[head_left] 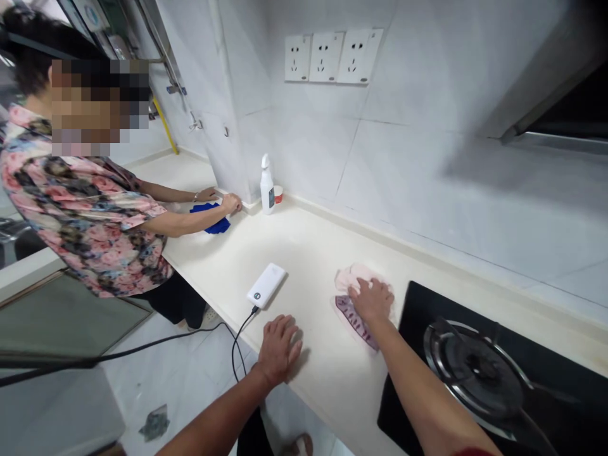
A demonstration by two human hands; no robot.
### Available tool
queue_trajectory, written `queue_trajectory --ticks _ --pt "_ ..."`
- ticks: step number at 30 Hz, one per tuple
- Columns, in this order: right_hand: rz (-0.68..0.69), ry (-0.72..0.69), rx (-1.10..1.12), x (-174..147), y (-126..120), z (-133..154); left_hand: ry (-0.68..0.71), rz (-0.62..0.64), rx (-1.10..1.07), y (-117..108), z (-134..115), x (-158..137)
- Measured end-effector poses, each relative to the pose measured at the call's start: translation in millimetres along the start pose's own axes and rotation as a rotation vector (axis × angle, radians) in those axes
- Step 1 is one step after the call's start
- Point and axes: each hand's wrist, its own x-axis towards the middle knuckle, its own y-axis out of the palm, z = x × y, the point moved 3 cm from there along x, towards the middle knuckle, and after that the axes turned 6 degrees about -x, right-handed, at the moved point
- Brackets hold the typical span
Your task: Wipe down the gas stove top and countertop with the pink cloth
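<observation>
A pink cleaning cloth (354, 318) with a dark red patterned band lies spread on the white countertop (313, 240). My right hand (373, 301) presses down on the cloth, its fingers bent over the fabric, just left of the gas stove. Over the counter's front edge is my left hand (280, 348), fingers apart and nothing in them. Close to that hand lies a white power bank (266, 284) with a black cable (247, 326) plugged into its near end.
The black gas stove (479, 373) is on the right. A white spray bottle (267, 187) and a small red-and-white tub (278, 194) stand in the back corner. On the left, another person (90, 202) leans over the counter with a blue cloth (217, 224). Sockets (327, 57) line the wall.
</observation>
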Motion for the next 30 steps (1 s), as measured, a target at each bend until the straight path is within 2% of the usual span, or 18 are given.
queue_trajectory --ticks 2,4,8,12,15,20,22,27,30 --pt "0.054 0.042 0.036 14.1 -2.3 29.2 0.004 0.001 0.001 -0.2 -1.2 -0.9" --pt "0.075 -0.029 0.061 10.5 -3.6 65.6 0.006 -0.005 0.01 0.0 -2.0 -1.6" --pt "0.034 -0.31 0.063 -32.8 -1.5 131.4 -0.003 -0.022 0.029 2.0 -1.3 -2.3" --pt "0.036 -0.453 0.076 -81.1 5.0 156.6 -0.018 -0.019 0.007 2.1 3.0 -2.5" --pt "0.067 -0.542 0.138 -110.9 6.2 157.4 -0.012 -0.046 -0.053 -2.6 6.1 -2.9" --pt "0.109 -0.589 0.276 -159.3 2.6 147.0 -0.005 -0.197 -0.204 -17.9 6.6 1.3" --pt "0.09 -0.604 0.302 -177.9 1.8 138.9 0.004 -0.167 -0.262 -20.4 5.7 5.5" --pt "0.041 -0.625 0.318 -216.7 -1.1 104.1 0.071 0.028 -0.332 -18.2 4.3 13.9" --pt "0.027 -0.636 0.308 -234.8 -4.8 73.8 0.04 0.054 -0.294 -15.1 5.8 19.6"
